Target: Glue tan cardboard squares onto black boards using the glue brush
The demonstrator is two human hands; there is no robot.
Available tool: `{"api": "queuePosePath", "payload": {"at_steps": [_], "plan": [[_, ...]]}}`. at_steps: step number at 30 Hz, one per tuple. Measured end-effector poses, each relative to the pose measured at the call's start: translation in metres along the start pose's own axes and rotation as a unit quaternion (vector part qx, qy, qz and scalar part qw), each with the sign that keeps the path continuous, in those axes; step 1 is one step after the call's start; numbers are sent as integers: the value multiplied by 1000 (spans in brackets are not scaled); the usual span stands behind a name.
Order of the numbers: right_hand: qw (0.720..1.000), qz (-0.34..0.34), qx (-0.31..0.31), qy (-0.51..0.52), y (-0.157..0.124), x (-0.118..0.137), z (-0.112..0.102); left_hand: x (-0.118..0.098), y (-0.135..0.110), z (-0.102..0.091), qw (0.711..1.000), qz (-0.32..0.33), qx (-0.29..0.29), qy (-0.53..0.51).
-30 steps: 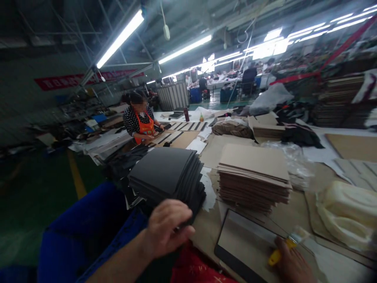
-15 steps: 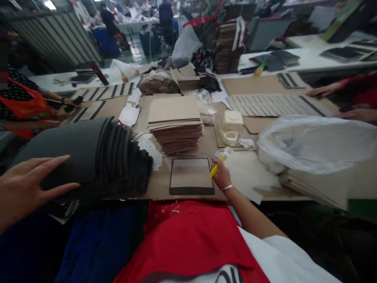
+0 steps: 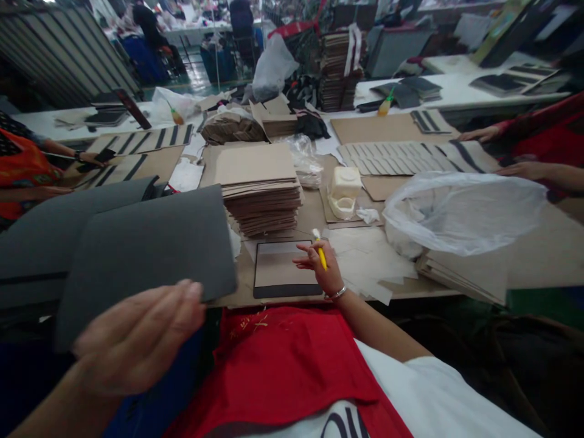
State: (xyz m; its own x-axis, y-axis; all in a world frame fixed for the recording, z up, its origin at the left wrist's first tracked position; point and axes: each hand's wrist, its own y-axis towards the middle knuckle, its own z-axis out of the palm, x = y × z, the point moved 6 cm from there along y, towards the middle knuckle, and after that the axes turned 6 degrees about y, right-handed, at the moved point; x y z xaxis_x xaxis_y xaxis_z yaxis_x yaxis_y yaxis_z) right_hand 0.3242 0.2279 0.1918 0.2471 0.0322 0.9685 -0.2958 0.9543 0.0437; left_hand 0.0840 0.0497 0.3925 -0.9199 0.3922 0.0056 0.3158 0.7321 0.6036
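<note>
Head view, left to right. Stack of dark grey sheets point(image 3: 41, 243) sat at left end of table point(image 3: 542, 243). Left hand point(image 3: 137, 337), blurred, gripped near edge of single dark grey sheet point(image 3: 150, 249) raised above stack. Brown card stack point(image 3: 260, 188) stood behind. Black-bordered panel point(image 3: 285, 267) lay flat near table's front edge. Right hand point(image 3: 323, 274), at panel's right side, was clenched round yellow-handled brush point(image 3: 321, 255), tip upward. Clear plastic bag point(image 3: 460, 210) lay over card pile further right. Co-worker's hand point(image 3: 479, 134) rested at far right.
</note>
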Motion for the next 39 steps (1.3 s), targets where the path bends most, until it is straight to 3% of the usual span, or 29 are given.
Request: {"api": "queuePosePath", "payload": {"at_steps": [2, 5, 8, 11, 14, 17, 23, 28, 30, 32, 35, 39], "plan": [[999, 31, 11, 17, -1, 0, 8, -54, 12, 56, 984, 168, 36, 48], [992, 9, -40, -116, 6, -12, -7, -102, 13, 154, 961, 256, 100, 28], [959, -19, -92, -268, 15, -37, -37, -112, -4, 240, 948, 246, 199, -18], [924, -18, -89, -372, 16, -68, -61, -90, -31, 283, 961, 135, 238, -42], [897, -12, -88, -433, 11, -89, -76, -54, -63, 297, 967, -4, 254, -24], [882, -2, -97, -461, 9, -99, -82, -34, -91, 305, 949, -67, 307, -13], [850, 39, -105, -514, 18, -101, -81, -31, -100, 318, 922, -67, 380, -19], [756, 122, -13, -643, 26, -95, -74, -27, -93, 318, 918, -76, 388, 0], [724, 110, 2, -681, 29, -84, -72, -30, -90, 319, 918, -51, 393, 2], [715, 81, -14, -694, 32, -66, -73, -35, -87, 321, 916, -19, 400, -2], [753, 18, -60, -655, 33, -33, -75, -39, -84, 322, 916, 7, 402, -4], [889, -37, -97, -446, 36, 3, -72, -38, -83, 318, 923, 27, 383, -3]]}}
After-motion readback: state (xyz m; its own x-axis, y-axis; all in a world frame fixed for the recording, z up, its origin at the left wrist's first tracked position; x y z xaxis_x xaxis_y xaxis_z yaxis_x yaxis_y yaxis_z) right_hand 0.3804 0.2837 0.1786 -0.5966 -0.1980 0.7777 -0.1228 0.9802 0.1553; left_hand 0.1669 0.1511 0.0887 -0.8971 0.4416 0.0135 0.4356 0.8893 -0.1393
